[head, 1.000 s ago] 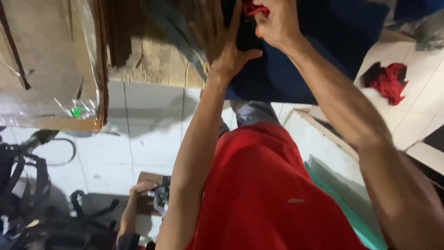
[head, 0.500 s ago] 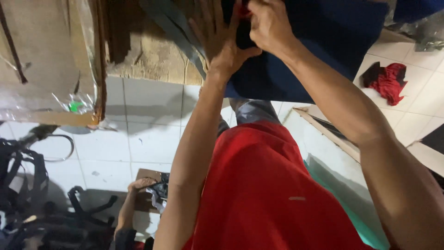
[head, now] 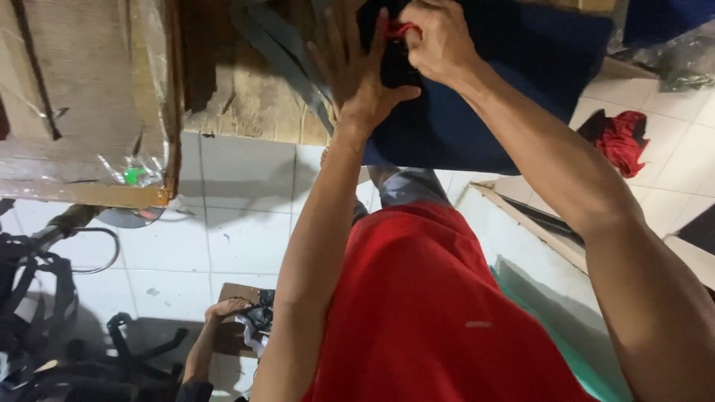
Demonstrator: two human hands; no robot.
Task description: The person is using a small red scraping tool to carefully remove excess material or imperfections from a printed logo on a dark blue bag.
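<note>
Navy-blue fabric (head: 514, 82) lies over the table (head: 253, 97) edge at 12 o'clock, hanging down toward the person's lap. Both hands work on it, close together at the top of frame.

Left hand (head: 361, 71): open, fingers spread, palm pressed flat on the fabric at about 12 o'clock. Not gripping anything.

Right hand (head: 439, 41): just at 1 o'clock of the left, fingers pinched shut on a small red piece (head: 400, 30) that pokes out between thumb and forefinger. Can't tell what the piece is; most of it is hidden in the hand. It sits right against the fabric, beside the left fingertips.

Table top is worn bare wood, with grey straps (head: 287, 63) lying across it at 11 o'clock. Cardboard box wrapped in clear plastic (head: 82, 104) sits at 10 o'clock, with a green scrap on its lower edge.

Floor is white tile (head: 238, 238). Person wears a red shirt (head: 424, 313), filling 6 o'clock. Crumpled red cloth (head: 618, 141) lies on the tile at 3 o'clock, well apart from the hands. Black straps and bags (head: 37, 320) are piled at 8 o'clock. Another person's hand (head: 227, 307) rests at 7 o'clock on a brown board, beside some dark small parts.
</note>
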